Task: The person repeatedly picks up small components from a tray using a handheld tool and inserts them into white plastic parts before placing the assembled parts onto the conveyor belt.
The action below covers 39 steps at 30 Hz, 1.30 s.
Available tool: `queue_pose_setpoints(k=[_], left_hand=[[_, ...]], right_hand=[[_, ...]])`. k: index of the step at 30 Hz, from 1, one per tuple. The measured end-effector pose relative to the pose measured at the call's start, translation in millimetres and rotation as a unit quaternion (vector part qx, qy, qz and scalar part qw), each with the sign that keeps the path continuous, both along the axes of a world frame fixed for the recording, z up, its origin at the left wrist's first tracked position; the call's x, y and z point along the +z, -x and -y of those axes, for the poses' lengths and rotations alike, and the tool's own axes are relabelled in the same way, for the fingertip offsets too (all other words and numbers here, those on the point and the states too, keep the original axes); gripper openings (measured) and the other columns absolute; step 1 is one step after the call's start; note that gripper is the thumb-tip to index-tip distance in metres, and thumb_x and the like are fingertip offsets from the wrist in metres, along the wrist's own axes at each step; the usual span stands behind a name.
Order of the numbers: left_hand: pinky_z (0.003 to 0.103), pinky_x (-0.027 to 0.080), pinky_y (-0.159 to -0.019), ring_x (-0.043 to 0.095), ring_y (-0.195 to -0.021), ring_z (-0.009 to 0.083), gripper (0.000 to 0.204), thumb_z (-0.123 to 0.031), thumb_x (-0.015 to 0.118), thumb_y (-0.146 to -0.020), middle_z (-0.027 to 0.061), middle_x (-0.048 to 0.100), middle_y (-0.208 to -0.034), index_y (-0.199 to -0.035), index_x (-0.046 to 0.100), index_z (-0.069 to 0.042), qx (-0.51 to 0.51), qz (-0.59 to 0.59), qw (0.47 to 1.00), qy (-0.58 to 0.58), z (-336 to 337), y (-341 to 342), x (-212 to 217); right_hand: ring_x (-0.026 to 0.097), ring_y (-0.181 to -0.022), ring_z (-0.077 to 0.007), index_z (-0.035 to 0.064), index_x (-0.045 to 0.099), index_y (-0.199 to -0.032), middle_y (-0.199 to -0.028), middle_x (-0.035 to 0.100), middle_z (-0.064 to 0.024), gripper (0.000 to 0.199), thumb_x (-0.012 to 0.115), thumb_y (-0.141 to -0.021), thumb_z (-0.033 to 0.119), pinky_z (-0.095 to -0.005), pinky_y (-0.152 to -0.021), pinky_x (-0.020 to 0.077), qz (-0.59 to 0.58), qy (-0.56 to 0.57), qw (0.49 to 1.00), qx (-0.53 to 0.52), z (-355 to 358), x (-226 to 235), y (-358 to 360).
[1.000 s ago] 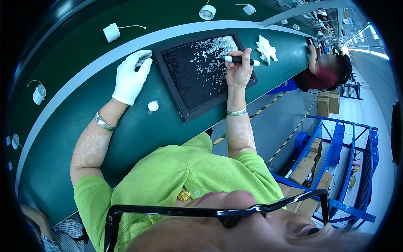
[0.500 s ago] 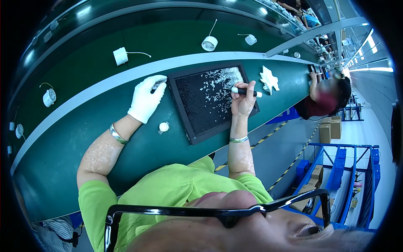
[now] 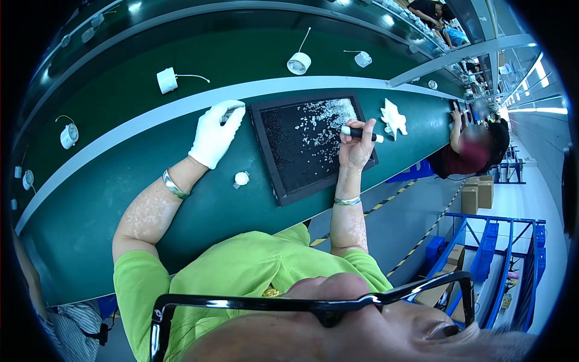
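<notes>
My right hand grips a short black pen-shaped tool with white ends. The tool's left end is over the small whitish bits scattered in a black rectangular tray. Tiny black bits cover the tray's left side. Left of the tray, my white-gloved left hand is raised with its fingers curled toward the thumb; whatever they hold, if anything, is hidden. A small round white piece sits on the green table, between my left forearm and the tray.
A crumpled white cloth or glove lies right of the tray. Beyond a pale rail, white cylinders with wires, such as this one, stand on a green belt. A co-worker sits farther right. Blue shelving stands behind.
The view has shifted slightly. My right hand keeps its hold on the tool over the tray's whitish bits, and my left hand stays raised beside the tray with little change.
</notes>
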<state>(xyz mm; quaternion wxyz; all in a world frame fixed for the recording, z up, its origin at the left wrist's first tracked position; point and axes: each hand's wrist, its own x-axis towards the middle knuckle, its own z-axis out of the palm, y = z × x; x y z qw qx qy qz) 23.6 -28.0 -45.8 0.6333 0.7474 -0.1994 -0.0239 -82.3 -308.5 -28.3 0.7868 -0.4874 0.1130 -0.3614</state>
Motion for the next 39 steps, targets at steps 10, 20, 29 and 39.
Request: queue_pose_setpoints(k=[10,20,29,39], left_hand=[[0.026,0.048,-0.07,0.062,-0.075,0.0135,0.036,-0.023,0.043,-0.097,0.0098,0.068,-0.086,-0.125,0.054,-0.004,-0.026,-0.077,0.994,0.068,-6,-9,-4],[0.034,0.044,-0.09,0.056,-0.11,0.0254,0.051,-0.026,0.058,-0.089,0.0152,0.058,-0.12,-0.135,0.044,-0.01,0.045,0.08,0.994,-0.052,-12,-9,28],[0.046,0.024,-0.111,0.031,-0.135,0.0288,0.06,-0.027,0.06,-0.073,0.0094,0.041,-0.139,-0.129,0.046,-0.013,-0.239,0.571,0.71,-0.335,7,95,180],[0.046,0.025,-0.112,0.035,-0.132,0.0316,0.059,-0.023,0.053,-0.089,0.015,0.037,-0.143,-0.14,0.033,-0.001,-0.15,0.805,0.437,-0.372,33,143,192]], right_hand=[[0.046,-0.05,-0.0141,-0.0014,0.057,-0.073,-0.075,0.059,-0.0149,0.045,0.051,-0.095,0.037,-0.0233,-0.046,0.0389,0.014,-0.028,1.0,-0.004,3,-2,1],[0.045,-0.049,-0.0137,-0.001,0.058,-0.072,-0.075,0.058,-0.0135,0.046,0.051,-0.095,0.038,-0.0224,-0.045,0.0377,0.042,-0.031,0.999,-0.008,1,-3,0],[0.045,-0.05,-0.014,-0.0005,0.059,-0.071,-0.076,0.058,-0.0138,0.047,0.051,-0.095,0.039,-0.0235,-0.047,0.0375,0.031,-0.056,0.998,-0.025,8,-4,1],[0.047,-0.05,-0.0143,-0.0005,0.057,-0.07,-0.072,0.059,-0.0142,0.046,0.051,-0.096,0.038,-0.023,-0.045,0.0391,0.061,-0.045,0.997,-0.024,11,-3,-4]])
